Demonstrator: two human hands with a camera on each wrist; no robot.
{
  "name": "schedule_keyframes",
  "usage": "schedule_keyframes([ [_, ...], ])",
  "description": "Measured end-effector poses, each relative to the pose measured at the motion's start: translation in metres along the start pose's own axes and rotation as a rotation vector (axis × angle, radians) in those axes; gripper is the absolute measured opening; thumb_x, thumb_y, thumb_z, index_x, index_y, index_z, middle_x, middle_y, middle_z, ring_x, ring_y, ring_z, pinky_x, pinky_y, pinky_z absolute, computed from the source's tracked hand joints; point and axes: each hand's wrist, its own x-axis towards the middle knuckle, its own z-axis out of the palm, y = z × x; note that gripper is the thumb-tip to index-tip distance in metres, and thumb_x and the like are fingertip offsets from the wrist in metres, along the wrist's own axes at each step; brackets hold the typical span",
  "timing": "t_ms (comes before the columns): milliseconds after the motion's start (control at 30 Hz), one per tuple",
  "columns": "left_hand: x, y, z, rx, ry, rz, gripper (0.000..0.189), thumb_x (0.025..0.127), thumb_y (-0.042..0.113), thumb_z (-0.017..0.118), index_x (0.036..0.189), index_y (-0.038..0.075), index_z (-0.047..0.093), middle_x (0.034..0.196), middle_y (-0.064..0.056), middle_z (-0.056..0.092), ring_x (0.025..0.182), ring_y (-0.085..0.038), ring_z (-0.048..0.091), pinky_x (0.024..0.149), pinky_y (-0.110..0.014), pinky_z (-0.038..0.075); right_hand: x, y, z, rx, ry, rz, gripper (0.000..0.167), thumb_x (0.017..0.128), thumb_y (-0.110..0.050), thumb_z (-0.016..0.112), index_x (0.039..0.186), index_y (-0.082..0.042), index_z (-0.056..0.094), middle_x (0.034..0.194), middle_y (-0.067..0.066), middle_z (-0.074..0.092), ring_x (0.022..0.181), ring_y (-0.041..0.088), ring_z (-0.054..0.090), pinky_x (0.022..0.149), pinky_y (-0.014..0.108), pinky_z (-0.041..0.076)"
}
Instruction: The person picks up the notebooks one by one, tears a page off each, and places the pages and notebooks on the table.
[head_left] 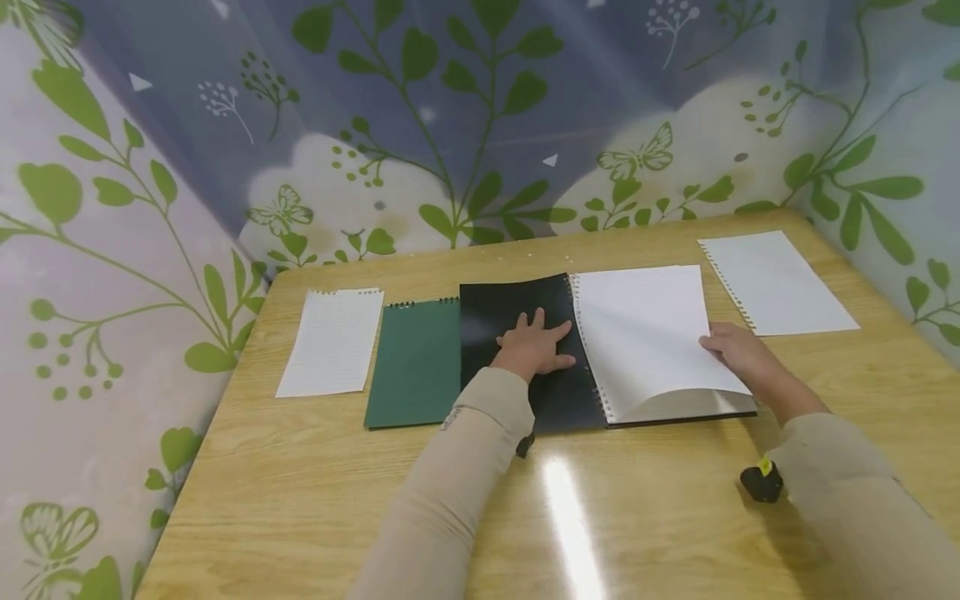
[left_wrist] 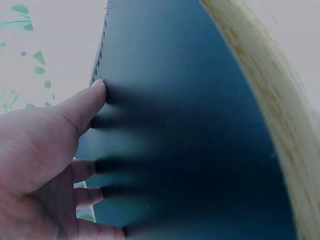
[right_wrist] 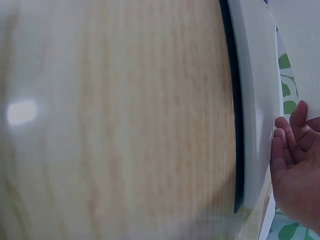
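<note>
A spiral notebook lies open on the table, its black cover [head_left: 487, 321] folded out to the left and its white page [head_left: 637, 325] on the right. My left hand [head_left: 531, 346] presses on the black cover close to the ring binding, fingers spread wide. At the page's right edge, my right hand [head_left: 738, 354] pinches the paper between thumb and fingers. The lower right part of that page curves up off the sheets beneath. In the left wrist view the fingertips [left_wrist: 101, 85] touch the dark cover near its punched holes.
To the left, a green spiral notebook [head_left: 416, 358] lies partly under the black cover. A torn-out lined sheet [head_left: 330, 346] is farther left, and a loose white sheet [head_left: 780, 283] with a ragged holed edge lies at the right. Small paper scraps dot the table [head_left: 645, 517] near the patterned wall.
</note>
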Motion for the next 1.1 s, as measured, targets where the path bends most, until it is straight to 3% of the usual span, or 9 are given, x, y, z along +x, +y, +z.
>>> schedule_keyframes([
  [167, -0.0009, -0.0012, -0.0005, -0.004, 0.002, 0.001, 0.066, 0.089, 0.055, 0.044, 0.145, 0.042, 0.012, 0.157, -0.002, -0.001, 0.144, -0.03, 0.004, 0.106, -0.059, 0.026, 0.001, 0.0002, 0.0011, -0.024, 0.032, 0.001, 0.058, 0.101, -0.028, 0.024, 0.14, 0.013, 0.018, 0.148, 0.033, 0.004, 0.136, 0.05, 0.006, 0.108, 0.061, 0.01],
  [233, -0.0015, -0.0008, -0.0008, 0.001, 0.004, 0.002, 0.066, 0.089, 0.055, 0.044, 0.145, 0.042, 0.012, 0.157, -0.002, 0.0, 0.144, -0.03, 0.004, 0.106, -0.059, 0.027, 0.0024, 0.0011, 0.0009, -0.068, 0.064, -0.002, 0.052, 0.1, -0.027, 0.027, 0.134, 0.012, 0.032, 0.148, 0.032, 0.007, 0.136, 0.05, 0.007, 0.109, 0.06, 0.011],
  [400, -0.0024, 0.0016, -0.0015, 0.012, 0.008, 0.004, 0.065, 0.089, 0.056, 0.043, 0.145, 0.043, 0.012, 0.157, -0.002, 0.0, 0.144, -0.029, 0.004, 0.106, -0.057, 0.028, 0.0039, 0.0025, -0.0011, -0.206, 0.136, -0.032, 0.049, 0.099, -0.025, 0.03, 0.123, 0.018, 0.038, 0.143, 0.036, 0.015, 0.132, 0.052, 0.012, 0.108, 0.059, 0.014],
  [467, -0.0025, 0.0025, -0.0017, 0.012, 0.01, -0.001, 0.065, 0.089, 0.056, 0.043, 0.145, 0.043, 0.013, 0.157, -0.001, 0.0, 0.144, -0.028, 0.005, 0.106, -0.057, 0.028, 0.0035, 0.0025, -0.0014, -0.229, 0.148, -0.041, 0.052, 0.099, -0.024, 0.03, 0.129, 0.018, 0.034, 0.142, 0.036, 0.017, 0.132, 0.053, 0.013, 0.108, 0.058, 0.014],
  [567, -0.0028, 0.0028, -0.0016, 0.015, 0.009, -0.009, 0.065, 0.089, 0.056, 0.043, 0.145, 0.044, 0.013, 0.157, 0.0, 0.0, 0.144, -0.028, 0.005, 0.107, -0.056, 0.028, 0.0032, 0.0024, -0.0009, -0.258, 0.171, -0.068, 0.047, 0.098, -0.022, 0.032, 0.117, 0.019, 0.043, 0.14, 0.037, 0.021, 0.13, 0.053, 0.017, 0.108, 0.058, 0.016],
  [800, -0.0035, 0.001, -0.0009, -0.015, -0.002, -0.002, 0.065, 0.089, 0.055, 0.044, 0.145, 0.043, 0.013, 0.157, -0.001, -0.001, 0.144, -0.027, 0.003, 0.108, -0.057, 0.024, 0.0013, 0.0026, 0.0003, -0.28, 0.164, -0.052, 0.05, 0.098, -0.023, 0.029, 0.124, 0.02, 0.038, 0.139, 0.038, 0.02, 0.13, 0.054, 0.016, 0.108, 0.059, 0.016],
  [933, -0.0023, -0.0005, -0.0002, -0.025, -0.005, 0.001, 0.065, 0.089, 0.055, 0.043, 0.145, 0.044, 0.012, 0.157, 0.0, -0.002, 0.144, -0.027, 0.001, 0.108, -0.058, 0.023, 0.0014, 0.0028, 0.0017, -0.353, 0.178, -0.104, 0.045, 0.098, -0.02, 0.029, 0.112, 0.02, 0.046, 0.136, 0.039, 0.025, 0.128, 0.054, 0.021, 0.107, 0.058, 0.019],
  [1100, -0.0009, -0.0023, 0.0008, -0.007, 0.0, 0.012, 0.065, 0.089, 0.056, 0.042, 0.145, 0.044, 0.011, 0.157, -0.001, -0.002, 0.144, -0.027, 0.001, 0.108, -0.057, 0.025, -0.0006, 0.0042, -0.0007, -0.374, 0.171, -0.108, 0.048, 0.097, -0.019, 0.028, 0.126, 0.018, 0.039, 0.136, 0.04, 0.024, 0.128, 0.054, 0.019, 0.106, 0.059, 0.018],
])
